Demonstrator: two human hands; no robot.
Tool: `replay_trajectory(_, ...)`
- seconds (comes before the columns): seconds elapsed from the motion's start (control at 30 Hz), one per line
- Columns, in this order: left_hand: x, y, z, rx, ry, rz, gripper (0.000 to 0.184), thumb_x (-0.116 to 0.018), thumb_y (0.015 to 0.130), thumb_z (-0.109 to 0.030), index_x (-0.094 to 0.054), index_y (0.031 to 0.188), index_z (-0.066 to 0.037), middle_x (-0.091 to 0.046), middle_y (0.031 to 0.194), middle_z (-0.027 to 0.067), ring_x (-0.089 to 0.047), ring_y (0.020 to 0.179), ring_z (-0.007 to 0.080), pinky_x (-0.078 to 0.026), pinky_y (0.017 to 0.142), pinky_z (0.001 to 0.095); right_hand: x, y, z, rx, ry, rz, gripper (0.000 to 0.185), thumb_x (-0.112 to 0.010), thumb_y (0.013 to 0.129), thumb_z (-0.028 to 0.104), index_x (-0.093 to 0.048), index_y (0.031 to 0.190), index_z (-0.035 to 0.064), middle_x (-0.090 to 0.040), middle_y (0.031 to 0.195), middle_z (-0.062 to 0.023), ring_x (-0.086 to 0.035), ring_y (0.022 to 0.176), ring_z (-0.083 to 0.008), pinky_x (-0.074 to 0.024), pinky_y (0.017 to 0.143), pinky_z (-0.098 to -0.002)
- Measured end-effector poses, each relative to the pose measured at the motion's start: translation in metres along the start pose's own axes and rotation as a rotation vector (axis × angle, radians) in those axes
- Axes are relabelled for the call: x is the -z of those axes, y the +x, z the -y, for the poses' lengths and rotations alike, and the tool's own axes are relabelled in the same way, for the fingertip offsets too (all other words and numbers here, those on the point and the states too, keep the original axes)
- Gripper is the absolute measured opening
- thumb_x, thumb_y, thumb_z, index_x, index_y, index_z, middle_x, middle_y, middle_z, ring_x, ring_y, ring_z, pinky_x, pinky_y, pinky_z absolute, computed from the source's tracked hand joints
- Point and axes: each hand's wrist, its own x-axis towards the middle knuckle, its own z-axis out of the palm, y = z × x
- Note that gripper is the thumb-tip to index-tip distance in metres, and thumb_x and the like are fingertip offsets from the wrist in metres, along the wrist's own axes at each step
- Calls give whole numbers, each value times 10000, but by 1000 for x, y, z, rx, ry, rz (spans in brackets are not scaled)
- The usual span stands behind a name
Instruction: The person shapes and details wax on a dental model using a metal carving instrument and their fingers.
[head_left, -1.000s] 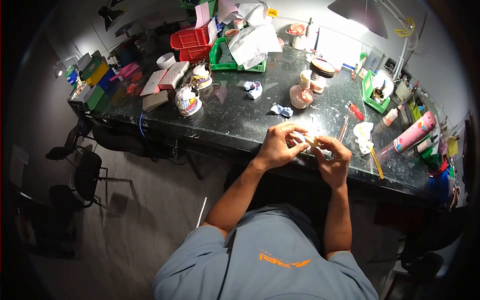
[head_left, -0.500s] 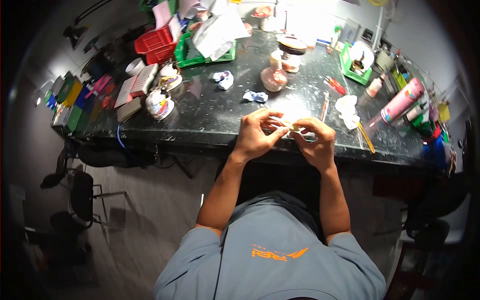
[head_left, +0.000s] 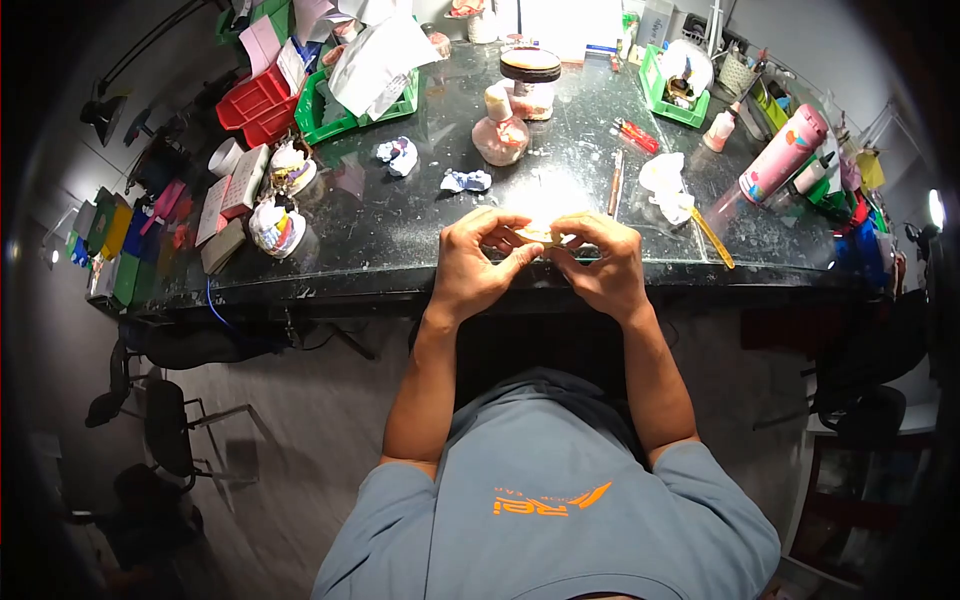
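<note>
Pale piece (head_left: pixel 534 237), small and partly hidden by the fingers, is held at the near edge of the black worktop (head_left: pixel 375 240), in front of the person's body. Its left part is pinched between the thumb and curled fingers of the left hand (head_left: pixel 475 262); its right end is gripped by the thumb and forefinger of the right hand (head_left: pixel 605 262). Its exact shape cannot be made out in the glare.

Just beyond the hands, a blue-and-white lump (head_left: pixel 466 181) is seen, with a second mottled lump (head_left: pixel 398 156) farther to the left. Behind them a rounded pinkish bottle (head_left: pixel 501 142) is placed near a dark-lidded jar (head_left: pixel 530 68). To the right of the hands, a slender brown tool (head_left: pixel 616 185) is laid on the worktop, and beyond it a red tool (head_left: pixel 637 137) is seen. A crumpled white tissue (head_left: pixel 664 178) is touched by the upper end of a yellow-handled tool (head_left: pixel 714 240).

Farther right, a small dropper bottle (head_left: pixel 718 131) is stood near a green tray (head_left: pixel 652 80), and a large pink bottle (head_left: pixel 785 155) is seen tilted. On the left, two dental models (head_left: pixel 276 228) are set one behind the other, below red bins (head_left: pixel 258 103).
</note>
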Motion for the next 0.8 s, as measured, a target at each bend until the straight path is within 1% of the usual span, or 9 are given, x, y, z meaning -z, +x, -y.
replay_trajectory(0.17,1,0,-2,-16,25,10,322,-878,856,-65,-753,1146,-1,-757,1024,86,-766,902,151,-608,807,280,-1,0,-1,16,-14,8,372,-835,755,-87,-762,1107,10,-773,1055,-121,-765,845,-188,-618,725,-286)
replay_trajectory(0.47,-1,0,-1,9,41,-20,299,-884,860,-85,-755,1117,-2,-795,964,91,-771,869,149,-609,794,289,1,1,0,45,-65,28,361,-854,779,-29,-773,1126,27,-786,1065,-117,-765,882,-201,-605,724,-297)
replay_trajectory(0.57,0,0,-1,24,33,-18,292,-882,864,-90,-755,1112,-4,-797,963,91,-770,867,145,-609,793,288,0,1,1,18,-11,21,354,-855,786,-20,-774,1128,30,-786,1060,-113,-764,868,-206,-601,721,-301)
replay_trajectory(0.8,-2,0,0,41,16,-30,274,-881,873,-99,-748,1093,-3,-802,956,95,-767,852,137,-609,784,285,0,1,1,30,-40,15,347,-859,790,-4,-779,1125,36,-788,1034,-108,-757,844,-193,-588,709,-297)
